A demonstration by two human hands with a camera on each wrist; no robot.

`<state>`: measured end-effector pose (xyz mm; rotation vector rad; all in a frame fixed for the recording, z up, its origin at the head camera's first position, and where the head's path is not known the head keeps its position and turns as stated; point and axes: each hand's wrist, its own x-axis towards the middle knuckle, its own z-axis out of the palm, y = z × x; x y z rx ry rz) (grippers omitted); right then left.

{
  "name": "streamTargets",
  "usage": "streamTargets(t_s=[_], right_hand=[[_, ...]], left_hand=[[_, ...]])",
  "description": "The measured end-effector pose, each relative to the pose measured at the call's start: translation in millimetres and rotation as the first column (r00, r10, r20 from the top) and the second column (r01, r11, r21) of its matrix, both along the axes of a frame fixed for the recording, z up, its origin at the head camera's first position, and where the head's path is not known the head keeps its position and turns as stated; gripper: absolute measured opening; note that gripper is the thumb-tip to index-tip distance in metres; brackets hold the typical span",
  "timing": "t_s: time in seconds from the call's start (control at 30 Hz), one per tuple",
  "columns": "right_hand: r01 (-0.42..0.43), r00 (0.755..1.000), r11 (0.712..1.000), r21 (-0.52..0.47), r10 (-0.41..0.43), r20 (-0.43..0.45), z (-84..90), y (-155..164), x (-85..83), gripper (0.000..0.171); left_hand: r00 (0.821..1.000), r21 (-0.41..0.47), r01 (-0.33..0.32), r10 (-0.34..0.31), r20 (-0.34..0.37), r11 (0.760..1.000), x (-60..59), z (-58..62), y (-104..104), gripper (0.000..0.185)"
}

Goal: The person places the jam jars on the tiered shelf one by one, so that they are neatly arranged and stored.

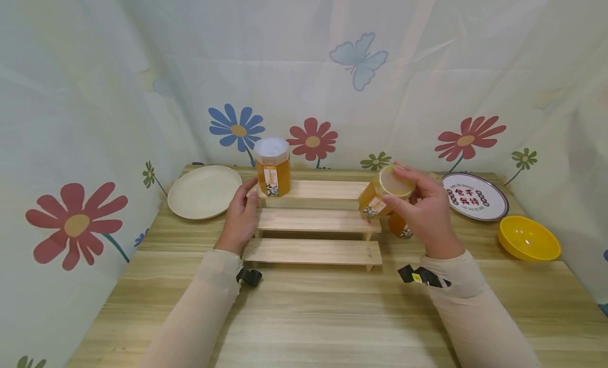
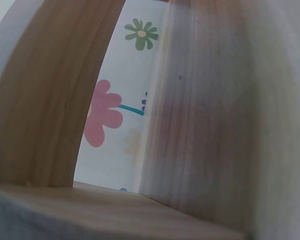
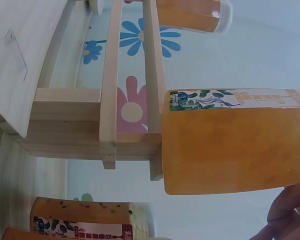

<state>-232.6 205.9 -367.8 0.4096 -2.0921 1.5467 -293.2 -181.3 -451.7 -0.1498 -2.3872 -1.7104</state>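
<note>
Step in hand, judged from the layout: honey jars are being set out on the three-tier wooden step rack (image 1: 313,220) that stands mid-surface.

Right hand (image 1: 423,209): grip closed round a honey jar (image 1: 386,194), fingers and thumb curled about its upper body near the pale lid. The jar is tilted, lid toward the camera, and is held in the air at the right end of the rack, about level with the top and middle steps. The right wrist view shows its amber body and leaf-printed label (image 3: 235,99), with a fingertip at the lower corner.

Left hand (image 1: 241,217): fingers laid fairly straight against the left end of the rack, apparently steadying it; it grasps nothing. Its wrist view shows only wood grain close up.

One white-lidded jar (image 1: 273,166) already stands upright at the left of the top step. A further jar (image 1: 400,226) stands on the surface just behind the right hand, partly hidden.

Also on the surface: cream plate (image 1: 204,191) at left, printed plate (image 1: 475,196) and yellow bowl (image 1: 529,237) at right.

Next move, as a judgement: the held jar needs righting to upright, then lowering flat onto a free stretch of a step, well clear of the edge, while the left hand holds the rack.
</note>
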Motion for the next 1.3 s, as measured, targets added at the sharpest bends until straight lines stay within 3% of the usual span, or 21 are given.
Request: streamTargets(t_s=[0.33,0.8,1.0,1.3], right_hand=[[0.061,0.998,0.989,0.137,-0.061,-0.003,10.6,-1,-4.7,0.054],[0.031,0.987,0.979,0.202,-0.062,0.148,24.8,-2,-29.4,0.051],[-0.071,0.971,0.986,0.152,0.033,0.236,29.3,-4,-38.7,0.052],[-0.198,0.923,0.980,0.008,0.184,0.338,29.0,-3,-52.2,0.050]], left_hand=[[1.000,0.003,-0.003,0.003,0.005,1.000,1.1,0.8,1,0.049],[1.000,0.000,0.002,-0.002,0.002,1.000,1.6,1.6,1,0.050],[1.000,0.010,-0.001,0.001,0.000,1.000,1.4,1.6,1,0.049],[1.000,0.027,0.008,-0.008,-0.002,1.000,3.2,3.0,2,0.049]])
